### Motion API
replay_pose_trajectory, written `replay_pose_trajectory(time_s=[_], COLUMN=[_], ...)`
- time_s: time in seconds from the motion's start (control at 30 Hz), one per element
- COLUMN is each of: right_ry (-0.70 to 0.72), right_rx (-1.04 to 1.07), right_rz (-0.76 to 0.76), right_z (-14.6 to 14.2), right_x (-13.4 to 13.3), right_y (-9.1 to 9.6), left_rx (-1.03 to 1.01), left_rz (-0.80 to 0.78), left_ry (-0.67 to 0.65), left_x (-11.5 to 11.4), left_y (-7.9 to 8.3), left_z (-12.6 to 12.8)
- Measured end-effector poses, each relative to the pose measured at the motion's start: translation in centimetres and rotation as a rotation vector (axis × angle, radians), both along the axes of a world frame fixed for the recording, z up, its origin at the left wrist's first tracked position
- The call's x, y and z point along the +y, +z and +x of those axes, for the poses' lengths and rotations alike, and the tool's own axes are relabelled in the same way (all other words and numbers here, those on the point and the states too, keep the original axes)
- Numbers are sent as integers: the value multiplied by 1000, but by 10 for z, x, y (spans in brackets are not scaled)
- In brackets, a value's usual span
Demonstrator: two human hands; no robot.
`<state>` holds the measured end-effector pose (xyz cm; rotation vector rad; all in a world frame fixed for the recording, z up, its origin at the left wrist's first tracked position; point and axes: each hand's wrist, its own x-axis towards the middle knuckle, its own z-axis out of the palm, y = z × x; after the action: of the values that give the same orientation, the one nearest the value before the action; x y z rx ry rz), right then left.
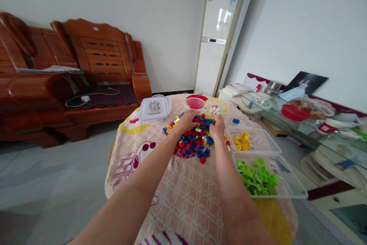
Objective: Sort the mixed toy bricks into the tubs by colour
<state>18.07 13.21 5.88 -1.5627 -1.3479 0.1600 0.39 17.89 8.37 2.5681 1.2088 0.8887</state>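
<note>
A loose pile of small toy building bricks (197, 147), mostly blue and red with some yellow and white, lies on the cloth-covered table. My left hand (187, 121) rests over the pile's upper left part, thumb and fingers apart. On the right side of the heap is my right hand (218, 127), its thumb spread from the fingers among the bricks. I make out nothing held in either hand, though the fingertips are partly hidden. Beyond the hands stand a small round tub (195, 101) with red bricks inside and a small group of white bricks (213, 110).
Along the right edge, clear plastic boxes hold a blue brick (236, 121), yellow bricks (242, 141) and green bricks (255, 178). A lidded clear box (155, 108) sits at the back left. Right of the table is a cluttered glass shelf (323, 134); wooden seats (97, 57) stand left.
</note>
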Motion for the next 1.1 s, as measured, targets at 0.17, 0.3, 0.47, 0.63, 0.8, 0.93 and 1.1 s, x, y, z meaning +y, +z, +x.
replay_pose_trajectory(time_s=[0.17, 0.3, 0.47, 0.63, 0.8, 0.93, 1.1], right_ry=[19, 66, 169, 216, 215, 159, 89], right_rx=[-55, -107, -220, -357, -404, -387, -289], right_rz=[17, 14, -139, -314, -333, -332, -249], right_z=[5, 5, -1, -16, -21, -20, -22], right_x=[-28, -70, -132, -159, -144, -126, -99], right_y=[-1, -7, -20, -31, -32, -33, -28], left_rx=[-72, -141, -43, 153, 182, 121, 36], left_rz=[51, 64, -23, -75, -105, -103, -94], left_ry=[50, 120, 187, 168, 62, -1, -18], left_x=[-30, -66, -121, -153, -140, -126, -111], left_y=[4, -4, -26, -54, -68, -68, -58], left_z=[-22, -31, -32, -27, -14, -1, 11])
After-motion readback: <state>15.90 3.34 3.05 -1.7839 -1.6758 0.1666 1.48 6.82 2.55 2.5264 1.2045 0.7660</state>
